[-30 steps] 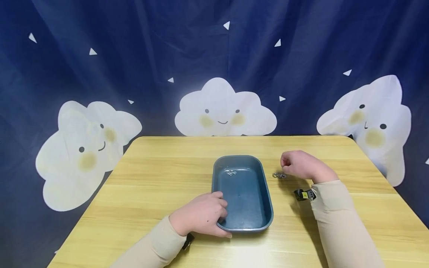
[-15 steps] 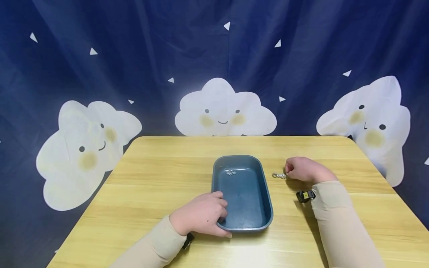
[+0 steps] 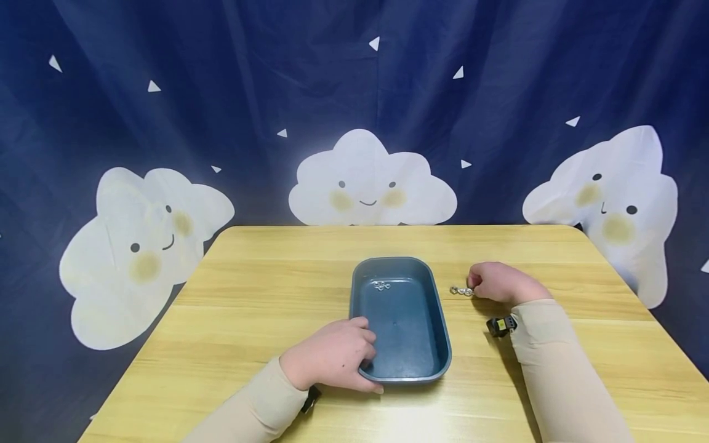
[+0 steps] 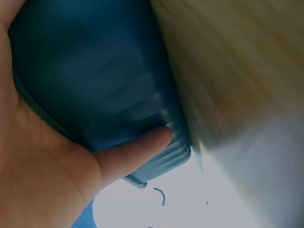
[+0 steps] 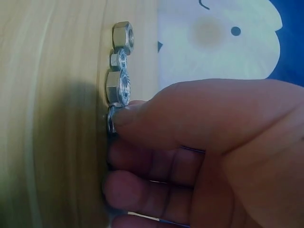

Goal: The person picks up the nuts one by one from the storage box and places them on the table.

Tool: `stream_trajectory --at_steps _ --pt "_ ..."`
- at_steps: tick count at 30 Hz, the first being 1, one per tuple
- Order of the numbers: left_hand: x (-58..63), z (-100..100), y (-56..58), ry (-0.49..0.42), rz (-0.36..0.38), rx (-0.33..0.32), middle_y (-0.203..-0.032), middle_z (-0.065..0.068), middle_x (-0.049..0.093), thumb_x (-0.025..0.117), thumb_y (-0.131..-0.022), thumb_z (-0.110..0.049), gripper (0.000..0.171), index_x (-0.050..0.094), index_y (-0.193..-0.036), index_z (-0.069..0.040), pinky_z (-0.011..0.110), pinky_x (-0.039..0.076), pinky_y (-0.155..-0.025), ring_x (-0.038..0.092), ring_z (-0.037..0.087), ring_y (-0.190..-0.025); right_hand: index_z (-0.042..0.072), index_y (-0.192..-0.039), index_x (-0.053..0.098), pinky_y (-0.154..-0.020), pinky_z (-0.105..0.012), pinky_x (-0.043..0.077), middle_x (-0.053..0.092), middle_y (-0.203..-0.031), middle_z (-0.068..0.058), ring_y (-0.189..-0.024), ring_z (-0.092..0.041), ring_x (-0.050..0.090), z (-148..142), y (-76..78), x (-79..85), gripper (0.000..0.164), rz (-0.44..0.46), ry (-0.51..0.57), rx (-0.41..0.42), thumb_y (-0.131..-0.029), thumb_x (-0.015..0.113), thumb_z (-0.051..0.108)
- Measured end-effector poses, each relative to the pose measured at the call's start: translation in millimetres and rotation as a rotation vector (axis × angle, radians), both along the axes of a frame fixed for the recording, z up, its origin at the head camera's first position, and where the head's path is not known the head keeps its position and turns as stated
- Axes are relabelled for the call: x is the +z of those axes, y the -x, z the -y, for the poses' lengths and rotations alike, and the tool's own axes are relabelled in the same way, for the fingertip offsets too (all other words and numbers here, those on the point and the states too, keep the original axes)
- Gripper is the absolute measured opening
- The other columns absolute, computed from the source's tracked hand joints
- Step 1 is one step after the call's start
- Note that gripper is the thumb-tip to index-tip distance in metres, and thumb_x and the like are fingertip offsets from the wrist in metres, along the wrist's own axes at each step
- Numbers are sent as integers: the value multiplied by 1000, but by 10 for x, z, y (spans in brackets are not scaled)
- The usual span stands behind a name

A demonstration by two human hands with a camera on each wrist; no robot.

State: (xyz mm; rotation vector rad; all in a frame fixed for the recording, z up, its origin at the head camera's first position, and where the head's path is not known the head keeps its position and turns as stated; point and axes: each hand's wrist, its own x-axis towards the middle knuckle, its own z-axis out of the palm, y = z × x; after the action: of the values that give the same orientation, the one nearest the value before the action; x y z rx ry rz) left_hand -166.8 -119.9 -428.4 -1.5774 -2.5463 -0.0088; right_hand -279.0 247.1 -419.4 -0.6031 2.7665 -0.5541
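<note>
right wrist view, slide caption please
The right grip pinches a metal piece beside three nuts lined up on a wooden table.

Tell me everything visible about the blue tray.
The blue tray is a dark rectangle with rounded corners and a narrow rim; it looks like plastic, with apparent ridges on its outer wall. It stands open side up on the wood-look table. The left hand grips its near left corner, and a few small shiny pieces lie inside toward its far left corner.
</note>
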Motion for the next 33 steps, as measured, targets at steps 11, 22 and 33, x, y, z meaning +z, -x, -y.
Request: stream_trajectory --at_steps 11,22,33 --pt "4 -3 -2 -2 1 0 -64 -15 32 69 -78 -71 53 47 -57 -27 21 27 -63 30 11 -68 11 -90 65 -72 -38 42 62 -86 0 -77 -20 53 -6 5 72 11 -1 22 -3 -83 61 4" --pt "-3 8 -2 -5 11 2 -64 -16 33 69 -79 -71 53 47 -57 -27 22 28 -64 31 11 -68 9 -95 64 -71 -38 42 60 -83 1 -73 -18 52 139 -67 271 6 -54 18 19 -89 64 10" --pt "-9 11 3 -12 4 -6 -63 -15 32 70 -78 -71 55 46 -56 -27 22 27 -64 29 12 -67 13 -97 65 -72 -39 44 60 -79 4 -72 -16 53 312 -221 466 10 -118 21 52 -88 67 12"
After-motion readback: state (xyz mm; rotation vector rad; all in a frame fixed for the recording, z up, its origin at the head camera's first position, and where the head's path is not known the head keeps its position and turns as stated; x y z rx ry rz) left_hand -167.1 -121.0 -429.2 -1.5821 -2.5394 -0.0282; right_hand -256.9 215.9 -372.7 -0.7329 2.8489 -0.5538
